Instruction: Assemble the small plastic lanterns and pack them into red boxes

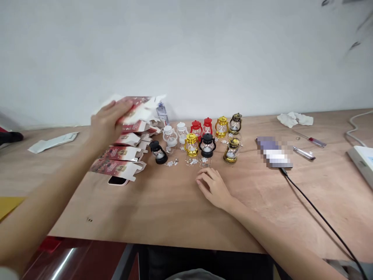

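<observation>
Gripping left hand (110, 114): is clasping printed carton (139, 104).
Carton: probably light, creasable; pinch edges.
Right hand (214, 187): is resting half-curled, empty.

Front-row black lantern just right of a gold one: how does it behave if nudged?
Probably apt to tip if pushed high: the black lantern stands upright, taller than its round base is wide. Its clear globe may be fragile, though glass or plastic can't be told. Nudged toward the right hand, it would probably shove the small loose parts in front.
</observation>
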Tool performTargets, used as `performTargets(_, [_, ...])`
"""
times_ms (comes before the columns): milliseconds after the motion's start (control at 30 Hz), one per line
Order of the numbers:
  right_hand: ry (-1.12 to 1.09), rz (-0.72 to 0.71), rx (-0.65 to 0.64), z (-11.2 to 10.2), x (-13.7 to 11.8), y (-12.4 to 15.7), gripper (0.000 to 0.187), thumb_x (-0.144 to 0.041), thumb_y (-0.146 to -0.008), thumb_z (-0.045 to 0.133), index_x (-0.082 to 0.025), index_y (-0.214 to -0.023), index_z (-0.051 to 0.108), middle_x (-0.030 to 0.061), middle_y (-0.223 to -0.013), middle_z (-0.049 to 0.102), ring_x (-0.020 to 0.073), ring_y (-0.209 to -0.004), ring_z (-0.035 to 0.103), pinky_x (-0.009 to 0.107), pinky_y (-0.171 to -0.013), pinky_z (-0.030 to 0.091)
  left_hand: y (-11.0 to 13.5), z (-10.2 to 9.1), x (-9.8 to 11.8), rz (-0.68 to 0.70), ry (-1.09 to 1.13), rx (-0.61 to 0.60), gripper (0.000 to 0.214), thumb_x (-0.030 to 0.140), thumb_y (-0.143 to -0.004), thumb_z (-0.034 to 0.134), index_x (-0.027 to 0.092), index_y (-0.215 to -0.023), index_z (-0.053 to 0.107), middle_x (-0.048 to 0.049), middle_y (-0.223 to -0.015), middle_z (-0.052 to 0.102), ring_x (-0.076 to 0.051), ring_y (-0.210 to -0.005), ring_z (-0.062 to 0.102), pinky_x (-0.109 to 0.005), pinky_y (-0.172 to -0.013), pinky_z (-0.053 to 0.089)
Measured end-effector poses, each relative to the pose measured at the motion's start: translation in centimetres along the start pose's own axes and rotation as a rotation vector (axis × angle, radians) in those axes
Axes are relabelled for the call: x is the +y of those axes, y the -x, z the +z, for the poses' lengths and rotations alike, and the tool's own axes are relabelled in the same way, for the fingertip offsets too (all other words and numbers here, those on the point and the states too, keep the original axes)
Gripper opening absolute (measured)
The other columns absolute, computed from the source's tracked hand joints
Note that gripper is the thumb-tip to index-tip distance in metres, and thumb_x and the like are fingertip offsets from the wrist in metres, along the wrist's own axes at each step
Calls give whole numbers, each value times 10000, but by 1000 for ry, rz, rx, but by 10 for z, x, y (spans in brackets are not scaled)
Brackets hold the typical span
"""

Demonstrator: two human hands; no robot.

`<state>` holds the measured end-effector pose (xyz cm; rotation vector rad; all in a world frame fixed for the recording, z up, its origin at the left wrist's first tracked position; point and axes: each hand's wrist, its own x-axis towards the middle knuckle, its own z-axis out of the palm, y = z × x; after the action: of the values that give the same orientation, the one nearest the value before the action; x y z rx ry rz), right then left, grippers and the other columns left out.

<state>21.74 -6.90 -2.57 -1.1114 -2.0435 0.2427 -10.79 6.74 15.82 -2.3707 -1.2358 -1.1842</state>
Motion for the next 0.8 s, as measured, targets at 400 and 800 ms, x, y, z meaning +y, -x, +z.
performTargets(400, [73, -77, 45, 1, -2, -1, 139, -146, -886, 457, -192, -857, 585, 69, -964, 625, 201, -877, 524, 329, -742, 388, -72, 71, -110, -188, -174, -335, 230, 152, -656, 750, 12, -792, 628, 118, -631, 669, -72, -628, 663, -478, -934, 450])
performTargets(800, [416, -102, 433, -37, 28, -16, 243, -130, -856, 511, -181, -1090, 551, 133, -1109, 578, 249, -1033, 529, 402, -868, 433, -54, 46, -11, 229, -220, -90, 355, 216, -863, 532, 6, -1150, 539, -94, -1339, 555, -230, -1337, 401, -596, -1073, 239])
